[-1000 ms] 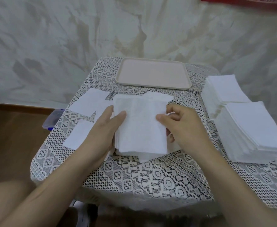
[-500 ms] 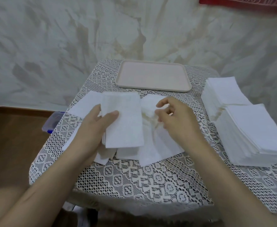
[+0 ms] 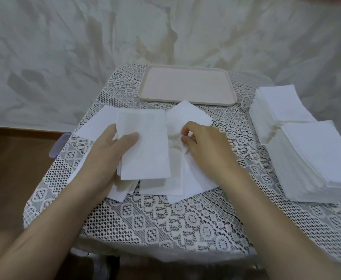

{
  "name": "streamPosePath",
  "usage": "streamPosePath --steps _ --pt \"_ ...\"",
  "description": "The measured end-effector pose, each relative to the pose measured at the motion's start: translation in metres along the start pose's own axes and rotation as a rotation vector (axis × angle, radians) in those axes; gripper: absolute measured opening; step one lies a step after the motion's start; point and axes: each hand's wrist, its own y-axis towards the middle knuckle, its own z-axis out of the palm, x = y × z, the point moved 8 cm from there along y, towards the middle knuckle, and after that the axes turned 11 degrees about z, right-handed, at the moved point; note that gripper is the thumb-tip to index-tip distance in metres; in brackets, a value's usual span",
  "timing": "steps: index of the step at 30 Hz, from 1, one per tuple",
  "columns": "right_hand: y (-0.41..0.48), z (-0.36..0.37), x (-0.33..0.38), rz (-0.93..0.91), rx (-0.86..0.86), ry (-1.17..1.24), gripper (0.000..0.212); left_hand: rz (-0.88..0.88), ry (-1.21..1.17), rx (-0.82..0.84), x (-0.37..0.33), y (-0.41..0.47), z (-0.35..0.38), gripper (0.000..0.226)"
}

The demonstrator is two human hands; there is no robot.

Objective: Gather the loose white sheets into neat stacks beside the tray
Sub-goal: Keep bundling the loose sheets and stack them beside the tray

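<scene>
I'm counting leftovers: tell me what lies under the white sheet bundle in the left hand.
Loose thin white sheets fan out beneath the white sheet bundle, on the white lace tablecloth. The bundle and left hand hide their number.

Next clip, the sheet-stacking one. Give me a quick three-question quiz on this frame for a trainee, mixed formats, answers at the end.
1. True or false: the right hand pinches a loose sheet from the scattered ones in the middle.
2. Which hand grips the small gathered pile? A. left hand B. right hand C. neither
3. Fill in the number: how many tall finished stacks stand on the right of the table?

Key: 1 true; 2 A; 3 two.
</scene>
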Motion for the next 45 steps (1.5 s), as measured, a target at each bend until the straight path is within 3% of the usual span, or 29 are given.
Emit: streamPosePath --steps 6,9,12,17,23,28,34,45 --pt "-0.011 -0.018 -0.015 0.006 0.080 0.136 0.007 -0.011 0.008 -0.003 0.002 -0.001 0.002 0.025" --pt "-0.032 -0.024 -0.024 -0.025 0.261 0.205 0.004 -0.002 0.005 0.007 0.000 -0.003 0.002 0.025" --pt "-0.053 -0.023 -0.036 -0.055 0.363 0.125 0.004 0.002 0.007 0.026 -0.002 -0.006 0.004 0.025" --pt "-0.060 -0.024 -0.043 -0.034 0.372 0.095 0.010 -0.007 0.031 0.040 -0.002 -0.012 0.008 0.021" --pt "-0.047 -0.030 -0.047 0.149 0.150 0.226 0.022 -0.003 0.034 0.046 -0.005 -0.011 0.007 0.023" --pt "-0.038 -0.021 -0.042 0.286 0.134 0.167 0.036 -0.018 0.042 0.062 -0.004 -0.007 0.004 0.024" --pt "-0.033 -0.014 -0.036 0.313 0.156 0.245 0.017 -0.026 0.050 0.068 -0.001 -0.005 0.002 0.024" --pt "-0.027 -0.031 -0.054 0.262 0.232 0.321 0.015 -0.006 0.050 0.062 -0.006 -0.009 0.000 0.025"
